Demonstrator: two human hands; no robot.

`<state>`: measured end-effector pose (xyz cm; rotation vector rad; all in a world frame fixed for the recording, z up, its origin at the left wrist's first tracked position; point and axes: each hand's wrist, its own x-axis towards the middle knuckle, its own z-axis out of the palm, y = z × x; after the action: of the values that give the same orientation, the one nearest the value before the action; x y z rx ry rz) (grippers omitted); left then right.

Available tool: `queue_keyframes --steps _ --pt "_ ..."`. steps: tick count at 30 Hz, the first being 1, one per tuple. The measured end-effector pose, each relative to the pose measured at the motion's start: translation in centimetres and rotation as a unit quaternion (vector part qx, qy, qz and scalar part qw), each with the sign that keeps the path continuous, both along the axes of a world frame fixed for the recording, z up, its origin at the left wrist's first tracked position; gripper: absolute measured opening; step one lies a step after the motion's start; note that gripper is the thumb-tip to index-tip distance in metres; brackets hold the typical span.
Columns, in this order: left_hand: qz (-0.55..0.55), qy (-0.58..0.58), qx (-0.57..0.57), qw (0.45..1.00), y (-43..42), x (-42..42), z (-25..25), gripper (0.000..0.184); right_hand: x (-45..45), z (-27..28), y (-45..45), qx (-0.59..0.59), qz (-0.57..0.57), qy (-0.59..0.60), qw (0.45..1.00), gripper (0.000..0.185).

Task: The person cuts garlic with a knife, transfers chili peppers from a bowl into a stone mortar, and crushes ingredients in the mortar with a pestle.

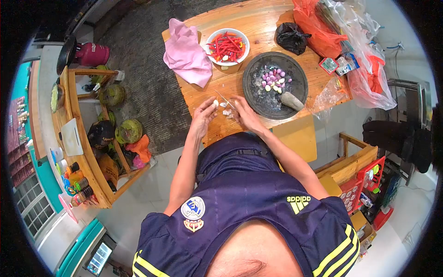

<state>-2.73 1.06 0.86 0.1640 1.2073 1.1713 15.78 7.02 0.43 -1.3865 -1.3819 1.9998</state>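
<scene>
Wooden desk (pixel 263 25), here's the left hand (pixel 203 115) at the near edge, pinching a pale clove (pixel 215 102), right hand (pixel 244 113) just apart, gripping a slim knife (pixel 222 96), peel scraps (pixel 227 112) between, purple shallots (pixel 273 73) past them in the dark mortar (pixel 297 71), then red chillies (pixel 227 45)
</scene>
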Motion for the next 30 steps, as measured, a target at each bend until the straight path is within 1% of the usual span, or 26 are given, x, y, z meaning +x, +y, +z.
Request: queue_keyframes --steps 3,6,9,12,13,16,19,22,25,28,30 --pt "0.001 -0.036 0.024 0.999 -0.1 0.2 -0.1 0.038 0.2 2.6 0.0 -0.034 0.043 0.073 0.996 0.046" --pt "0.015 -0.044 0.042 0.998 0.0 0.6 0.6 0.037 0.4 3.0 0.2 -0.073 0.055 0.088 0.992 0.049" --pt "0.013 -0.045 0.066 0.997 -0.2 0.5 0.3 0.035 0.2 2.5 -0.2 -0.071 0.039 0.061 0.995 0.049" --pt "-0.014 -0.037 0.072 0.997 -0.4 0.3 -0.4 0.033 0.5 2.6 0.1 -0.204 0.024 0.127 0.97 0.049" --pt "-0.026 -0.033 0.07 0.997 -0.5 0.2 -0.5 0.032 0.6 2.7 0.1 -0.219 0.023 0.135 0.966 0.049" --pt "-0.061 0.047 0.027 0.997 0.0 1.0 -0.6 0.03 0.7 3.3 0.5 -0.258 0.02 0.151 0.954 0.049" --pt "-0.098 0.109 0.031 0.989 0.7 1.8 0.2 0.026 1.0 3.4 0.6 -0.282 0.025 0.155 0.946 0.049" --pt "-0.078 0.075 0.035 0.994 1.0 2.0 -0.7 0.023 1.1 3.2 0.7 -0.298 0.039 0.163 0.94 0.048" --pt "-0.099 0.048 0.049 0.993 1.0 1.4 -1.4 0.023 1.2 3.4 0.8 -0.314 0.042 0.171 0.933 0.048" --pt "-0.147 0.152 -0.003 0.977 0.4 0.8 -2.0 0.021 1.3 3.5 1.1 -0.314 0.031 0.177 0.932 0.049" --pt "-0.145 0.239 0.004 0.96 -0.4 1.0 -2.6 0.023 1.5 3.6 1.4 -0.306 0.005 0.17 0.937 0.05"
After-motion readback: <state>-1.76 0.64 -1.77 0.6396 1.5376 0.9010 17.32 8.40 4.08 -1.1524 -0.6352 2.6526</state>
